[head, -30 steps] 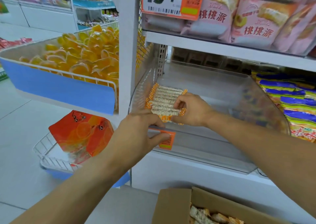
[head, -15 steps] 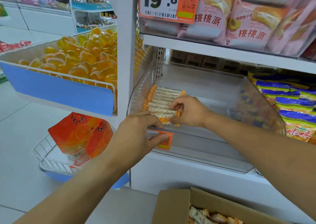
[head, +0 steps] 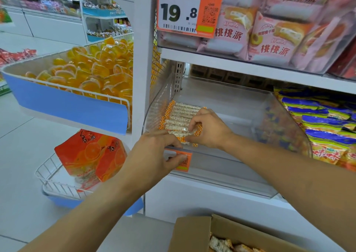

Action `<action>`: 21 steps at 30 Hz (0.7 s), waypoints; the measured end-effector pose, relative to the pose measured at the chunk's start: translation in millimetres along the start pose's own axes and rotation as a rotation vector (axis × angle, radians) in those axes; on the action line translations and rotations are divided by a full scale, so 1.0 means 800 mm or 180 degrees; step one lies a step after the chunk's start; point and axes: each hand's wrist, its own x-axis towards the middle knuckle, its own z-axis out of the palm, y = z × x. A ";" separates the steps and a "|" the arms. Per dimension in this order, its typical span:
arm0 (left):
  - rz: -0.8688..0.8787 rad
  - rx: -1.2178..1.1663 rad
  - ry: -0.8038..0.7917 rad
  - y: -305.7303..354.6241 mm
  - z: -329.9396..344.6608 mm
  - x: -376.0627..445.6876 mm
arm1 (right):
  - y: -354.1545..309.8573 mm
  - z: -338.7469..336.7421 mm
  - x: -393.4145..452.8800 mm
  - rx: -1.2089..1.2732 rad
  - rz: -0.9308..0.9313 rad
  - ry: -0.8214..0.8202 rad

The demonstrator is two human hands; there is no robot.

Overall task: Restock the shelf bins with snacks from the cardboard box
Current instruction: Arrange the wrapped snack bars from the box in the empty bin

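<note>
The clear bin is the landmark here. At its front left corner the left hand curls over the front lip, thumb on the orange price tag below the rim. Just inside that corner lies the row of snack packs, and the right hand pinches the nearest pack at its checked end. The likely slip: pulling that pack askew drags its neighbours out of line, or the leaning left hand knocks the tag loose (it looks only clipped on). Left of the bin hang the orange jelly cups and the red bags; right of it, the blue-and-yellow packets. Below its front waits the cardboard box, snacks inside, with both forearms crossing above it.
</note>
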 end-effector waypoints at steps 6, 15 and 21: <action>0.0029 0.0013 -0.0004 -0.002 0.001 0.000 | 0.001 0.000 -0.001 -0.0114 0.0104 0.0010; 0.0108 0.0056 0.0019 -0.003 0.000 0.000 | 0.004 -0.024 -0.009 0.0233 -0.0032 0.0221; 0.0491 0.0189 0.0490 0.012 -0.001 -0.004 | -0.030 -0.075 -0.090 0.0761 -0.0333 0.0957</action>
